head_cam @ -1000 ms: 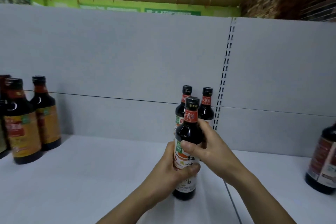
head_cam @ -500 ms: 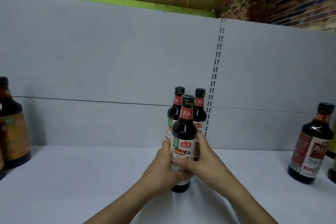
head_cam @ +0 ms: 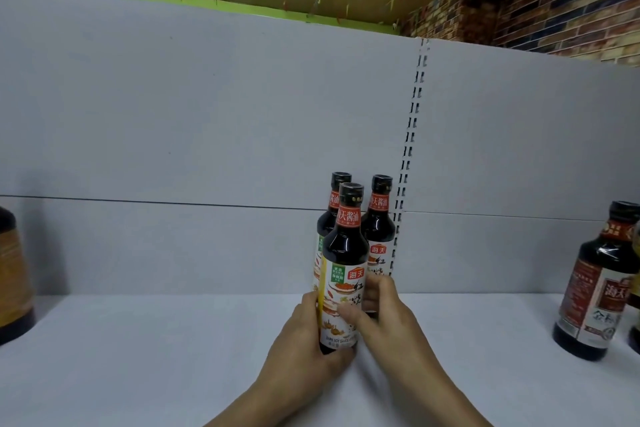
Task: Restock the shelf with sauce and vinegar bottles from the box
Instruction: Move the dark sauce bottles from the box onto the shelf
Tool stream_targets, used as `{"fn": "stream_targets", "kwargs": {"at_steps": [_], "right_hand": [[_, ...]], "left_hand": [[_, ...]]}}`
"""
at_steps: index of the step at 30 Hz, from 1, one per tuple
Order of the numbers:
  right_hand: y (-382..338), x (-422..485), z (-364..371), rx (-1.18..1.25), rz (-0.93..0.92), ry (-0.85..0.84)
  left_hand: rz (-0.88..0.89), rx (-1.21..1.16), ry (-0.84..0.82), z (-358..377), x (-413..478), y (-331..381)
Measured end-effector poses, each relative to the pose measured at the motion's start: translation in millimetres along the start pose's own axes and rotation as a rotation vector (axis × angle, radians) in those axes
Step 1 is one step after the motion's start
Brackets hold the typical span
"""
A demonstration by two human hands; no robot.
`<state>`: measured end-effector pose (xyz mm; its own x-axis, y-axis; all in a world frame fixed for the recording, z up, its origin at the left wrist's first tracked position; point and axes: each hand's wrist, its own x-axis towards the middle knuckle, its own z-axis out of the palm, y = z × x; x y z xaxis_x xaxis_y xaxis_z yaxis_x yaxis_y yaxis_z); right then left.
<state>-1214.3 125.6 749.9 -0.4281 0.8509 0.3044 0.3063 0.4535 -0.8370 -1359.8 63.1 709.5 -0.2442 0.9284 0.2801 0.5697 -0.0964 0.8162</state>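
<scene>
Three dark soy sauce bottles are grouped near the rear edge of the shelf (head_cam: 138, 357), about mid-width and just left of the slotted upright (head_cam: 412, 135) in the back panel (head_cam: 207, 114). Two rear bottles (head_cam: 379, 222) stand side by side against the panel. The front bottle (head_cam: 343, 274) sits upright directly before them, close enough that its shoulder overlaps both. The left hand (head_cam: 304, 340) grips its lower body from the left, with the fingers curled round the base. The right hand (head_cam: 384, 315) grips from the right, with the thumb laid across the label and the fingers wrapped behind. Whether the base is resting on the shelf or is just clear of it cannot be told, as the left hand covers it. Assessment: the bottle appears full to the neck, so it is likely heavy for its size. It is rigid, and breakable if it is glass (the material cannot be confirmed). The glossy shoulder and neck look slippery, while the paper label offers better friction. The recommended hold is therefore on the labelled body, low down, as now. Being tall and narrow, it will tip easily if nudged at the top, and it could knock the pair behind. A larger bottle (head_cam: 595, 288) stands toward the right edge of the shelf, well apart. The supply box is not in view.
</scene>
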Motion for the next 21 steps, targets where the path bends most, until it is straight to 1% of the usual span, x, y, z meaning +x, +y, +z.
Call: {"fn": "stream_targets", "kwargs": {"at_steps": [4,9,14,21], "right_hand": [[7.6,3.4,3.5,-0.039,-0.001,-0.006],[16.1,7.3,8.1,-0.12,0.003,-0.021],[16.4,8.5,9.5,-0.126,0.007,-0.006],[17.3,9.0,9.6,-0.12,0.005,-0.005]], "left_hand": [[0.031,0.013,0.024,0.2,3.6,-2.5],[0.014,-0.005,0.028,0.4,7.5,-7.3],[0.018,-0.044,0.069,3.1,10.0,-10.4],[0.032,-0.026,0.072,3.4,10.5,-12.2]]}}
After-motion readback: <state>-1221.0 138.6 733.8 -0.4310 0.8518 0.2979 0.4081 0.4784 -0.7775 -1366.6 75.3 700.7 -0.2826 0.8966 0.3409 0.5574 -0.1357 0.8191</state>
